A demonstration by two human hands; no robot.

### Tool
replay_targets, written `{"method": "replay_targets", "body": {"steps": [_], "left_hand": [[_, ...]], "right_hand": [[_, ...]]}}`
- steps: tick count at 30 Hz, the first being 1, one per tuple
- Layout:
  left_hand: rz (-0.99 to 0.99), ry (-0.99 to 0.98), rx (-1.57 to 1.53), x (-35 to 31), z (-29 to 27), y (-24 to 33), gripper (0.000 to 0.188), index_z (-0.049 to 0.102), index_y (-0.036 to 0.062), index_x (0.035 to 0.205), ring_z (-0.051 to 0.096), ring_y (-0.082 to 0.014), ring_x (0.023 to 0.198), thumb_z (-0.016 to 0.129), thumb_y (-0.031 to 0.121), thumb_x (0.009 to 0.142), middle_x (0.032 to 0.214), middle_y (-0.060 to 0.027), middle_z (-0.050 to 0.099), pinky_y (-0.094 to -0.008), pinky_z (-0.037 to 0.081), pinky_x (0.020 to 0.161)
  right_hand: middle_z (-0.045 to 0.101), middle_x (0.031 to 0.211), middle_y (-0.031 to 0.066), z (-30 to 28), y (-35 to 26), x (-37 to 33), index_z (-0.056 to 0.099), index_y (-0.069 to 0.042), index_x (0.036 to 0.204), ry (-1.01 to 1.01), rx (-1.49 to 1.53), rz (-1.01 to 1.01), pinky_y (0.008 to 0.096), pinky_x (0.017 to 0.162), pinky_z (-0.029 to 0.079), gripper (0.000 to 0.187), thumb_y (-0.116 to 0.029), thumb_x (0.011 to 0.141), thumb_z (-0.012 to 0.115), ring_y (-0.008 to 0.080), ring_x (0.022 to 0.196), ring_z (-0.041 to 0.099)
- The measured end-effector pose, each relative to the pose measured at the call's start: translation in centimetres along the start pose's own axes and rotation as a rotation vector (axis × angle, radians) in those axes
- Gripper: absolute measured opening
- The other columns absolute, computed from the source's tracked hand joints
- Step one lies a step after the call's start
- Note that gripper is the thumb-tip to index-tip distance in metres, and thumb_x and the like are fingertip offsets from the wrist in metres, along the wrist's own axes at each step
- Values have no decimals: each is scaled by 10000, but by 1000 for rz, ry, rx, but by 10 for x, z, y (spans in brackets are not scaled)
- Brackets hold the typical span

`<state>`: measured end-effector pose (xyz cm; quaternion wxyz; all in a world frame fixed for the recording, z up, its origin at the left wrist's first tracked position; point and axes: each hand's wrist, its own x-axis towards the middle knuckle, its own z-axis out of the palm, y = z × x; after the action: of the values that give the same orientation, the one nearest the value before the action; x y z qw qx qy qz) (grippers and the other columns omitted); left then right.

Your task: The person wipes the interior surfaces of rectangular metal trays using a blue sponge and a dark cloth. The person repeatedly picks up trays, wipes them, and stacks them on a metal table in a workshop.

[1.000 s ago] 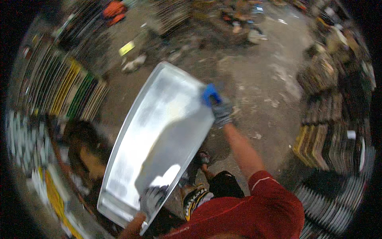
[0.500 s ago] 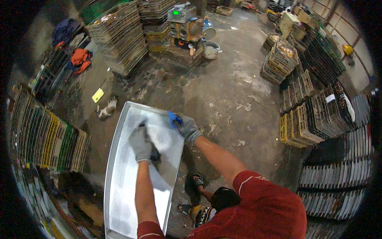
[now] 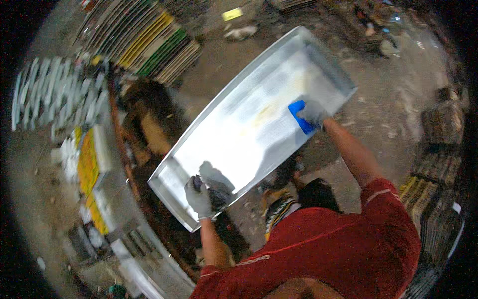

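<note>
The big metal tray [image 3: 249, 129] tilts from seven to one o'clock, left hand [image 3: 200, 198] clamped on its near rim, right hand [image 3: 312, 113] pinching a blue scraper [image 3: 300, 115], apparently mid-scrape; next, a steady pull.

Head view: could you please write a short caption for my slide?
Gloved left hand and right hand grip a large metal tray; blue scraper under the right.

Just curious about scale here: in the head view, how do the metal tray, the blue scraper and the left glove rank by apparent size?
1. metal tray, by far the largest.
2. left glove.
3. blue scraper, partly hidden by the right hand, so its place after the glove is unsure.
</note>
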<state>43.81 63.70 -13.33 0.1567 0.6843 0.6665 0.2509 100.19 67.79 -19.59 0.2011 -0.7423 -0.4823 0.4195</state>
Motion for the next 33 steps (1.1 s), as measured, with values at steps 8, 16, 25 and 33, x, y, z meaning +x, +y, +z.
{"method": "replay_targets", "body": {"steps": [8,16,25,33], "left_hand": [[-279,4,437,-13,-43,-99,597,549,-10,1433,522,-432,1346,713,210,902,1450,-278,528,-514,448,1117],[-163,74,-132,-43,-71,-145,435,594,-37,1398,627,-307,1246,620,60,976,1415,-205,623,-394,496,1068],[-448,-253,-562,-35,-6,-107,405,661,-84,1113,594,-206,917,549,303,1078,990,-152,704,-384,476,859],[-479,-374,-531,-23,-31,-116,435,621,-73,1234,675,-295,998,544,320,1063,1100,-207,726,-402,512,898]], "right_hand": [[725,1014,270,301,-238,-128,741,-31,1060,-269,-217,-355,484,879,562,329,-293,872,673,396,986,717],[735,1050,125,108,-120,-12,682,-129,1220,-197,117,-176,406,763,575,369,-355,928,687,237,882,705],[755,976,138,222,-184,90,773,-107,997,446,-413,-240,472,765,578,271,-321,950,613,312,838,731],[765,1006,209,398,-361,24,782,-72,1009,-45,-469,-600,523,798,576,364,-347,901,570,400,912,749]]}}
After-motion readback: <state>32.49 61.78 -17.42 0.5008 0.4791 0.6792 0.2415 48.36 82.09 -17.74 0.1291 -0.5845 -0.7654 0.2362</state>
